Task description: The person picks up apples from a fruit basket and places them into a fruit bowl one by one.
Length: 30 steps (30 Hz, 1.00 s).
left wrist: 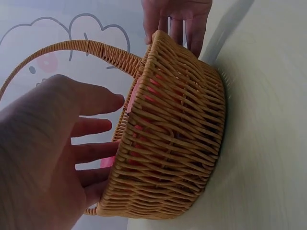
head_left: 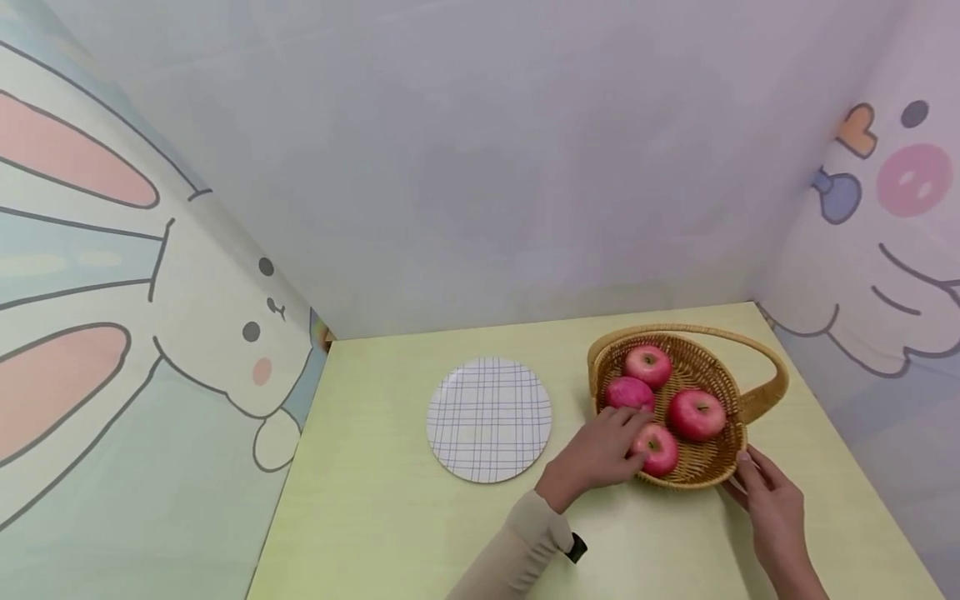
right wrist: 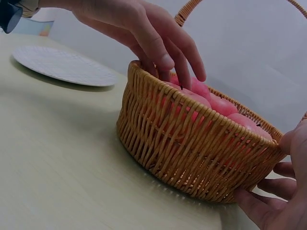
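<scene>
A brown wicker basket point(head_left: 705, 479) with an arched handle holds red apples, among them a front apple point(head_left: 658, 451) and a larger apple point(head_left: 697, 414), plus a darker magenta fruit point(head_left: 628, 392) whose kind is unclear. My left hand point(head_left: 603, 446) reaches over the basket's near left rim, its fingers extended and spread above the front apple and beside the magenta fruit. In the left wrist view its thumb point(left wrist: 103, 99) stands apart from the fingers. My right hand point(head_left: 776, 504) holds the basket's right side, thumb at the rim and fingers against the outer wicker wall point(right wrist: 211, 158).
A round white plate point(head_left: 489, 421) with a blue grid pattern lies left of the basket on the pale yellow table point(head_left: 360, 500). Behind stands a plain light wall point(head_left: 510, 167). Cartoon-printed panels flank the table on both sides.
</scene>
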Available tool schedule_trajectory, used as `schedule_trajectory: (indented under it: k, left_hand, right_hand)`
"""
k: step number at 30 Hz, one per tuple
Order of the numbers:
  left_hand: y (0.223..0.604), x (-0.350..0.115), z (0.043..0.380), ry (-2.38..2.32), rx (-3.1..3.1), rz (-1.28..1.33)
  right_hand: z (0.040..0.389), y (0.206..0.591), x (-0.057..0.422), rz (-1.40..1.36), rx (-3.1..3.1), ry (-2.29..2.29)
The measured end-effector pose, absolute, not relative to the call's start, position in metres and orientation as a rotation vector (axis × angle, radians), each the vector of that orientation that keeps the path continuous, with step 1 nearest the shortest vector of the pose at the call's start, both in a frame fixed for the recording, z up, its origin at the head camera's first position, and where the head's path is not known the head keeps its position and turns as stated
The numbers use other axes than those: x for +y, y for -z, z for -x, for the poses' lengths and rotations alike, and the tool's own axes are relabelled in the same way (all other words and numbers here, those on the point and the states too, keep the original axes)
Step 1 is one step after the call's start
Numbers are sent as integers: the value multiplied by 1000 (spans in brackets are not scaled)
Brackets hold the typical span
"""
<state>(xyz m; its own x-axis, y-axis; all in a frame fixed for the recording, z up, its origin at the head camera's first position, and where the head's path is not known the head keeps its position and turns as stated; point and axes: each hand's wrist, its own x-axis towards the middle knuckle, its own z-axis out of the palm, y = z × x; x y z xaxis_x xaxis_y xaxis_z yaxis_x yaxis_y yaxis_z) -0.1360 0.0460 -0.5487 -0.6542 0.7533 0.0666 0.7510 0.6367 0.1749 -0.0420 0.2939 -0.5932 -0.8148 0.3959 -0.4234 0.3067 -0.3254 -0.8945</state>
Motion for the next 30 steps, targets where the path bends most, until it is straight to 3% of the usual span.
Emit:
schedule_trajectory:
  k: [8, 30]
  left_hand:
    - [555, 60, 135, -117, 2815, -1228]
    - [540, 81, 142, -275, 2601, -964]
  right_hand:
    - [42, 591, 292, 918, -1814, -2313]
    - [41, 592, 291, 955, -1787, -2302]
